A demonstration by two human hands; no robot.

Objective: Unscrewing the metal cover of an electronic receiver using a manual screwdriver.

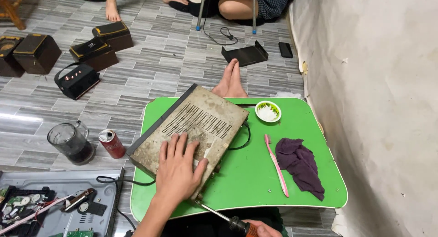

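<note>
At the bottom edge, the person's right hand (262, 229) grips the handle of a screwdriver (218, 214), its shaft angled up to the near end of a dusty metal device case (191, 127). The left hand (179, 168) lies flat and open on the case's vented top, holding nothing. The case sits tilted across the left half of a green lap table (246, 173), partly overhanging its left edge. On the table to the right lie a pink toothbrush (276, 164) and a purple rag (301, 166); farther back stands a small bowl of white powder (268, 112). Beyond the table's far edge, the person's bare feet (230, 79) rest on the grey tiled floor (150, 72).
</note>
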